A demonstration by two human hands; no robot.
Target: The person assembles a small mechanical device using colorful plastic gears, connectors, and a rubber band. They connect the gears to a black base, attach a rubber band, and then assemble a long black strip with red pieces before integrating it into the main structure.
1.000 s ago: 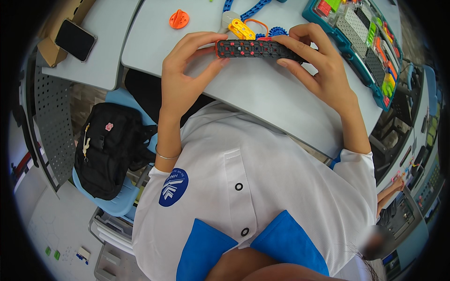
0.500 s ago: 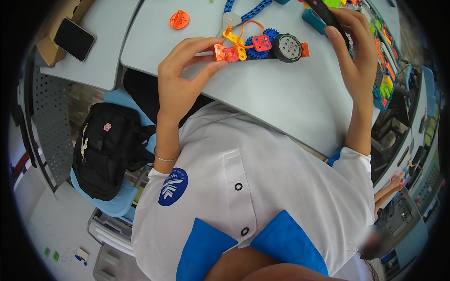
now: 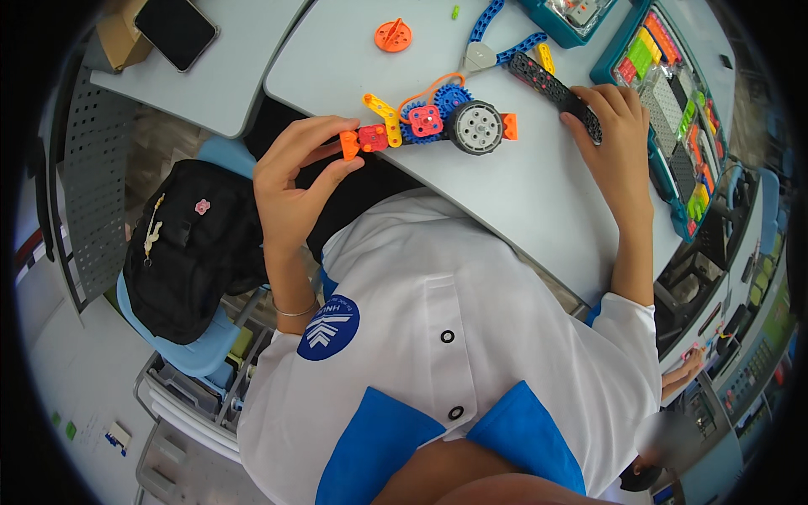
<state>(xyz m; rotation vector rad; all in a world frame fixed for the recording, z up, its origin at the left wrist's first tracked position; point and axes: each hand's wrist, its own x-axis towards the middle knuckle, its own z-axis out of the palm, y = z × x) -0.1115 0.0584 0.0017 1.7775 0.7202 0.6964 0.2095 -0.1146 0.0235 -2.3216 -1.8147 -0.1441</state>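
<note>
My left hand (image 3: 290, 181) pinches an orange end block of a toy building-set model between thumb and fingers, at the table's near edge. The model carries pink blocks (image 3: 374, 138), a yellow beam (image 3: 383, 118), blue gears (image 3: 452, 101), a grey-and-black wheel (image 3: 480, 128) and an orange rubber band (image 3: 438, 82). An orange piece (image 3: 510, 126) sits at its right end. To the right, my right hand (image 3: 619, 151) grips the near end of a long black perforated strip (image 3: 545, 82), which slants up and left over the table.
Beyond the strip lie a blue-and-grey plier-like tool (image 3: 481, 56) and a yellow beam (image 3: 545, 58). An orange disc (image 3: 393, 35) rests at the far left of the table. Teal parts trays (image 3: 608, 61) stand right. A phone (image 3: 177, 32), box (image 3: 122, 38) and black backpack (image 3: 198, 252) are left.
My left hand has shifted left and down in the picture with the model. My right hand has come lower, and more of the black strip shows. The whole view has also shifted.
</note>
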